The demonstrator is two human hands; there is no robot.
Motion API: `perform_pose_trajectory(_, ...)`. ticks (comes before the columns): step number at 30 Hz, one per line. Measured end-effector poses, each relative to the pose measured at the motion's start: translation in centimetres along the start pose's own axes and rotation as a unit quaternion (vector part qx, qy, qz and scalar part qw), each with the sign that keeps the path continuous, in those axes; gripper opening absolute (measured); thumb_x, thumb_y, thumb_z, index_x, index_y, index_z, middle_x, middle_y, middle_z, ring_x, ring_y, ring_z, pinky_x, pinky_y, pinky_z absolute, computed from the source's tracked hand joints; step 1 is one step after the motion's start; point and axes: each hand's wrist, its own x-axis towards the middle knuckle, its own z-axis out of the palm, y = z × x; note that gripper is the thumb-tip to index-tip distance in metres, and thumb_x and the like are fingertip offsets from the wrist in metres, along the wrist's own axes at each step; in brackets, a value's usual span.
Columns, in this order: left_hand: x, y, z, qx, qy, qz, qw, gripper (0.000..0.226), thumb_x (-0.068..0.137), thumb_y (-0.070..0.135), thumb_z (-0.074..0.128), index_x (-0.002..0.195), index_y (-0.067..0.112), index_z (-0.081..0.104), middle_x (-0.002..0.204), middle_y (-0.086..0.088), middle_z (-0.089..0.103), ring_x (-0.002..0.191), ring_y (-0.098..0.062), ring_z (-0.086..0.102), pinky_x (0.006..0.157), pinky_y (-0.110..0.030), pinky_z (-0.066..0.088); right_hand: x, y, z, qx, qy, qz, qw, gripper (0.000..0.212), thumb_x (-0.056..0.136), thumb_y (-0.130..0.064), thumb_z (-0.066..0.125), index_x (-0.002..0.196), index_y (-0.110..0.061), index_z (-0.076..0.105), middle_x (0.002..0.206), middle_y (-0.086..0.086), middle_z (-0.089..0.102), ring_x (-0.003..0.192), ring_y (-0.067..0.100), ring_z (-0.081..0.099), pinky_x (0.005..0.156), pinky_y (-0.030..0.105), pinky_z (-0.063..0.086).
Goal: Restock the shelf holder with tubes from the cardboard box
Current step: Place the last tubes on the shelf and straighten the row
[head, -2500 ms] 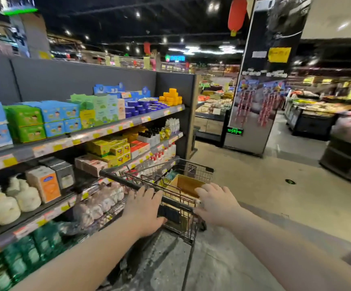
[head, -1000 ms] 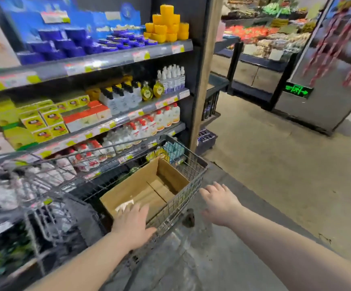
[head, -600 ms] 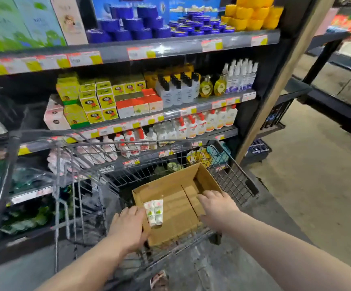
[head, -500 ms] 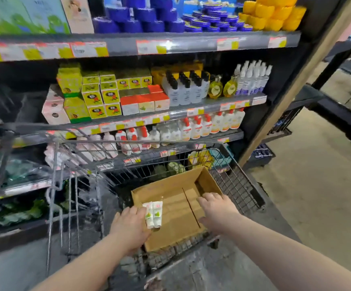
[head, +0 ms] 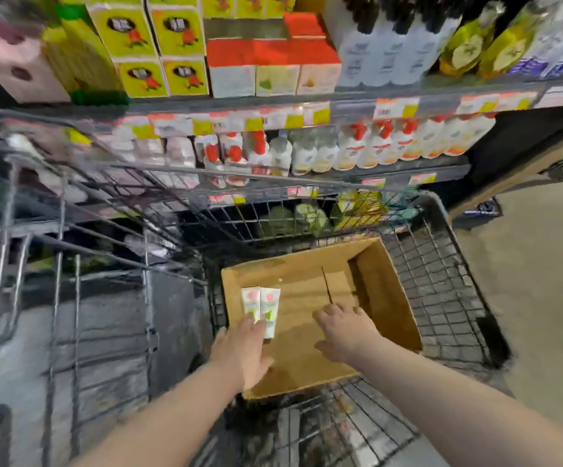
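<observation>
From the head view, two tubes [head: 260, 308] lie side by side at the left wall of the box [head: 387, 298] in our cart [head: 448, 298]. Our left hand [head: 244, 348] reaches flat onto their near ends, grip spread, likely to gather them. Our right hand [head: 345, 332] hovers open over the box floor, pinching nothing.

— Where does the single head view look from?
— From above, tilted steeply down and forward, close over the cart [head: 448, 271] and the box [head: 310, 362] inside it.
— And farther ahead?
— The shelves [head: 307, 111] fill the top, near and blurred; both forearms enter from the bottom edge.
</observation>
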Motion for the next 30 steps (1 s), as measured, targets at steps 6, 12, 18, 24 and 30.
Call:
perform_pose_trajectory(6, 6.6, -1.2, 3.6, -0.120, 0.001, -0.054, 0.991, 0.070, 0.093, 0.038, 0.049, 0.149, 0.019, 0.012, 0.156, -0.005, 0.014, 0.142, -0.026, 0.018, 0.114, -0.042, 0.024, 8.9, -1.0, 2.8, 0.013, -0.016, -0.023, 1.000, 0.050, 0.094, -0.037, 0.045, 0.140, -0.018, 0.035, 0.143, 0.008, 0.041, 0.131, 0.029, 0.040, 0.103, 0.044, 0.037)
perform_pose_trajectory(12, 13.2, -1.2, 8.7, -0.212, 0.007, -0.128, 0.969, 0.075, 0.091, 0.034, 0.053, 0.149, 0.015, 0.009, 0.156, -0.007, 0.011, 0.141, -0.030, 0.020, 0.114, -0.043, 0.027, 16.1, -1.6, 7.0, 0.062, -0.046, -0.044, 0.996, 0.049, 0.095, -0.033, 0.045, 0.140, -0.016, 0.034, 0.141, 0.008, 0.043, 0.128, 0.030, 0.042, 0.101, 0.044, 0.038)
perform_pose_trajectory(18, 18.1, -0.9, 11.7, -0.370, 0.073, -0.235, 0.896, 0.073, 0.093, 0.025, 0.050, 0.149, 0.013, 0.006, 0.158, -0.006, 0.007, 0.143, -0.027, 0.018, 0.114, -0.038, 0.025, 21.0, -2.8, 10.2, 0.246, -0.038, 0.045, 0.968, 0.051, 0.091, -0.047, 0.048, 0.131, -0.015, 0.040, 0.124, 0.010, 0.057, 0.112, 0.032, 0.057, 0.089, 0.041, 0.049)
perform_pose_trajectory(24, 18.4, -0.3, 13.1, -0.352, 0.137, -0.249, 0.892, 0.063, 0.094, 0.018, 0.045, 0.149, 0.020, 0.013, 0.155, 0.004, 0.012, 0.141, -0.021, 0.016, 0.114, -0.037, 0.025, 22.6, -3.3, 11.2, 0.371, 0.018, 0.104, 0.923, 0.055, 0.080, -0.047, 0.067, 0.116, -0.013, 0.043, 0.112, 0.004, 0.062, 0.103, 0.027, 0.061, 0.076, 0.033, 0.046)
perform_pose_trajectory(30, 19.6, -0.5, 12.8, -0.388, 0.136, -0.291, 0.864, 0.065, 0.090, 0.022, 0.055, 0.145, 0.018, 0.021, 0.143, -0.005, 0.029, 0.116, -0.030, 0.050, 0.091, -0.040, 0.047, 22.0, -1.6, 11.9, 0.447, 0.026, 0.122, 0.886, 0.042, 0.080, -0.025, 0.068, 0.103, -0.022, 0.032, 0.113, 0.001, 0.061, 0.101, 0.022, 0.062, 0.077, 0.037, 0.052)
